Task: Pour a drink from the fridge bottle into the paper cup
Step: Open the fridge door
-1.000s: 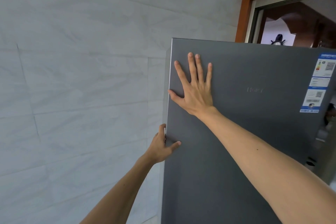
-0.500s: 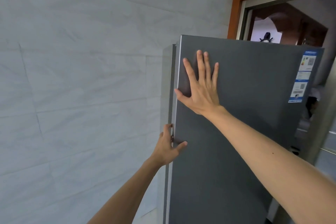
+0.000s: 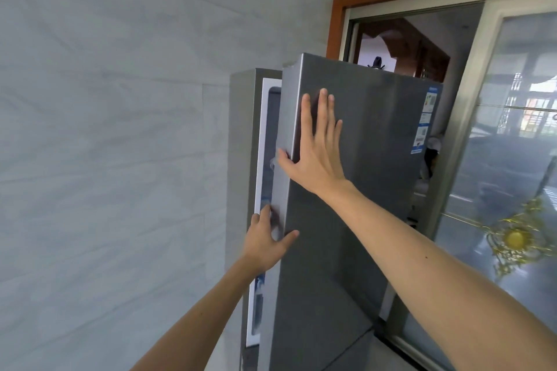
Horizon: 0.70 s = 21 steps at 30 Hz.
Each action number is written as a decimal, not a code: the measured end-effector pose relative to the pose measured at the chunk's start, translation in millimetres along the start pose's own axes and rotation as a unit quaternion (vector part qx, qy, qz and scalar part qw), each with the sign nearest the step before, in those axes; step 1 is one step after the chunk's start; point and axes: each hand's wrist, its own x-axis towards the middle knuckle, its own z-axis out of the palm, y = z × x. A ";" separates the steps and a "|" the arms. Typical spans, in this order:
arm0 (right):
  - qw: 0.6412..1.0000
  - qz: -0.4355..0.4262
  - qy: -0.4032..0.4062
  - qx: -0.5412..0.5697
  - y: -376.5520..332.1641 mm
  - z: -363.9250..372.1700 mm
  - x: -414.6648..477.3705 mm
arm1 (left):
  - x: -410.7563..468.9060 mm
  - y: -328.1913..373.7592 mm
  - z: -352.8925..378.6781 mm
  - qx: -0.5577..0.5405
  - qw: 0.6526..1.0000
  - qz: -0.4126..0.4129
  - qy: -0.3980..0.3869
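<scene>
A tall grey fridge door [image 3: 361, 190] stands partly swung open from the fridge body [image 3: 242, 159]. A narrow gap shows the white inner lining [image 3: 260, 141]. My left hand [image 3: 266, 244] grips the door's left edge at mid height, fingers hooked behind it and thumb on the front. My right hand [image 3: 316, 147] lies flat on the door front higher up, fingers spread and straight, thumb at the edge. No bottle or paper cup is in view; the fridge's inside is mostly hidden.
A pale tiled wall [image 3: 105, 144] fills the left, close beside the fridge. Behind the door on the right is a brown-framed doorway [image 3: 334, 27] and a sliding glass panel [image 3: 512, 175] with a gold ornament. Energy labels [image 3: 425, 120] stick to the door's upper right.
The fridge door has swung open to the right, exposing the white lining in the gap. Both hands stayed on the door and moved with it.
</scene>
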 end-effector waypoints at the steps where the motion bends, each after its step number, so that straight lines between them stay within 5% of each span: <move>1: 1.000 0.000 -0.003 -0.003 1.3 -5.6 -4.0 | -4.7 0.9 1.1 0.006 1.000 0.003 -0.005; 10: 0.999 -0.022 -0.010 0.041 27.3 -67.8 -40.0 | -37.6 22.4 26.4 0.068 0.995 0.069 -0.011; 21: 0.995 -0.010 -0.056 0.088 68.6 -156.9 -89.5 | -95.2 82.3 66.1 -0.069 0.991 0.016 -0.115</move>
